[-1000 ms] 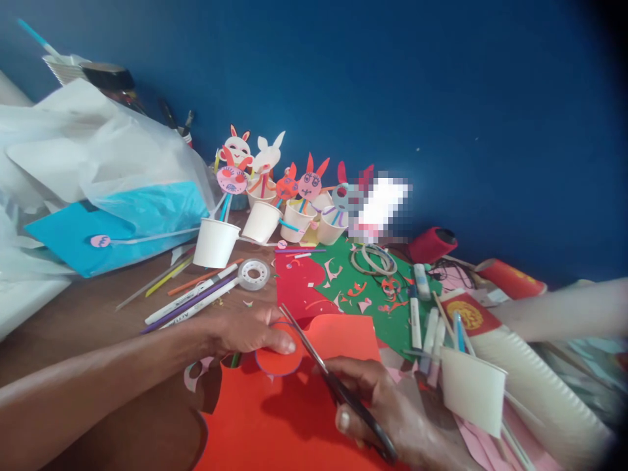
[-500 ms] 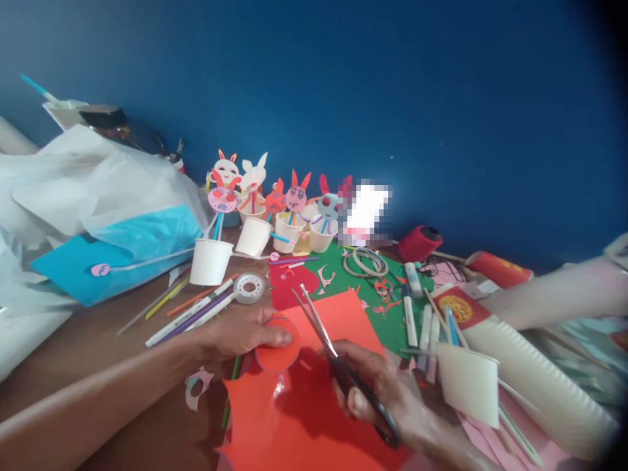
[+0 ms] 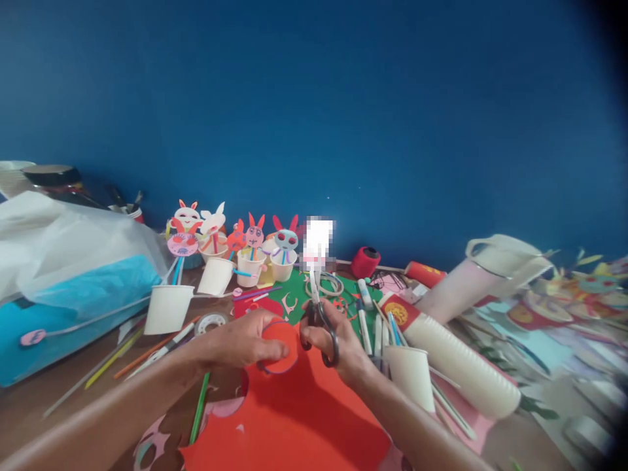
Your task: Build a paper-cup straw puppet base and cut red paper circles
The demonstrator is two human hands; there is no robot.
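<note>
My left hand (image 3: 255, 340) pinches an orange-red paper disc (image 3: 284, 337) with a dark outline, thumb laid on top. My right hand (image 3: 338, 337) is wrapped around black-handled scissors (image 3: 314, 288), their blades pointing up and away from the disc. Beneath both hands lies a large orange-red paper sheet (image 3: 314, 405) with curved cut-outs along its left edge. Pink paper scraps (image 3: 152, 445) and a green stick (image 3: 199, 407) rest left of the sheet.
Paper cups (image 3: 169, 307) with rabbit-faced puppets (image 3: 255, 235) stand along the back. Tape (image 3: 210, 322) and sticks lie at left, near a plastic bag (image 3: 63, 242). At right are markers (image 3: 363, 327), a cup (image 3: 409, 373) and a sleeve of stacked cups (image 3: 456, 356).
The view has swung right. My right hand has turned the scissors more upright and raised them beside the disc. My left hand still holds the disc. A forearm seen at right has gone.
</note>
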